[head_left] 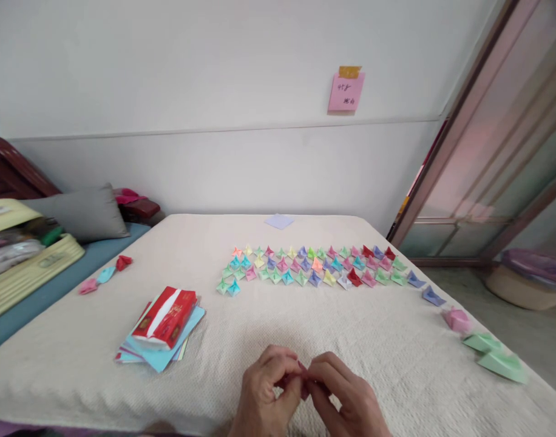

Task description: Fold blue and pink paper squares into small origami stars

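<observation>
Near the front edge of the cloth-covered table, my left hand (271,388) and my right hand (339,391) meet fingertip to fingertip. Both pinch a small piece of dark pink folded paper (304,390), mostly hidden behind the fingers. Beyond them stand rows of small folded paper boats (300,277) in many colours. Left of my hands, a red tissue packet (171,318) lies on a stack of coloured paper sheets (158,359).
A lilac sheet (279,221) lies at the table's far edge. Larger folded papers, pink (457,320) and green (503,365), line the right edge. Three small paper pieces (105,275) sit at the left edge. A box (36,267) and a grey pillow (84,212) are further left.
</observation>
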A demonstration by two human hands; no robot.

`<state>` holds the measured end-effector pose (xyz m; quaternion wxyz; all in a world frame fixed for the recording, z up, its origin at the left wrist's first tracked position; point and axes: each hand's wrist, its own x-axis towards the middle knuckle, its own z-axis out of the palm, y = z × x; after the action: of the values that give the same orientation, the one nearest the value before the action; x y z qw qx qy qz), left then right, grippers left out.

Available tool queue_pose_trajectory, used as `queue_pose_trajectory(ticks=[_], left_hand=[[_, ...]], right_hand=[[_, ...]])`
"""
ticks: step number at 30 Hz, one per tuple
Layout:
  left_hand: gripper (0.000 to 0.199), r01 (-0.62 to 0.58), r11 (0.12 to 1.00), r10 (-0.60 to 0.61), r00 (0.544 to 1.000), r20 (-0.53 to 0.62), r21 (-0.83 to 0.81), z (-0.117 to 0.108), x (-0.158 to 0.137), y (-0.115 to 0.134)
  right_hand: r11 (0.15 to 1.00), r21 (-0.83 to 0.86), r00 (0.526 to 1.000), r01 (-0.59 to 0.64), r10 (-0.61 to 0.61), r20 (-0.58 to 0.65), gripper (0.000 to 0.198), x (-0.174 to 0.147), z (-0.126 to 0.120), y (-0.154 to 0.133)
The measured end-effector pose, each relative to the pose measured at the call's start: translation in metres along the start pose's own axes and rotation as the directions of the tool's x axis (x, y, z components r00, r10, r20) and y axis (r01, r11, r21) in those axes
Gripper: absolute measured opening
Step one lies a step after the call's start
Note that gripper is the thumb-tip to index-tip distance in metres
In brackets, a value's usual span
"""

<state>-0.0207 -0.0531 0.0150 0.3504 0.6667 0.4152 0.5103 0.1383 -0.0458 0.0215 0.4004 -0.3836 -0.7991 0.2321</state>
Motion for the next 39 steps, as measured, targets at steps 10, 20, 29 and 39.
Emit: queue_pose_trajectory(ticks=[10, 20, 29, 39], left_hand=[[0.013, 0.115, 0.990, -0.112, 0.993, 0.033, -0.087, -0.003, 0.003, 0.003], [0.021, 0.131, 0.981, -0.136, 0.990, -0.024, -0.146, -0.002, 0.004, 0.005], [0.017, 0.175, 0.951, -0.205, 0.974, -0.095, -0.255, -0.008, 0.008, 0.006], [0.026, 0.252, 0.861, -0.374, 0.902, -0.215, -0.441, -0.008, 0.010, 0.001]], right_hand=[[0.999, 0.021, 0.999, 0.037, -0.037, 0.032, 0.023, 0.001, -0.002, 0.000], [0.999, -0.038, 0.999, 0.034, -0.033, 0.022, 0.022, 0.002, -0.007, 0.000], [0.988, 0.003, 0.988, -0.156, 0.156, -0.021, 0.020, 0.003, -0.014, 0.006], [0.989, 0.005, 0.986, -0.151, 0.151, -0.076, 0.023, 0.005, -0.015, 0.003]])
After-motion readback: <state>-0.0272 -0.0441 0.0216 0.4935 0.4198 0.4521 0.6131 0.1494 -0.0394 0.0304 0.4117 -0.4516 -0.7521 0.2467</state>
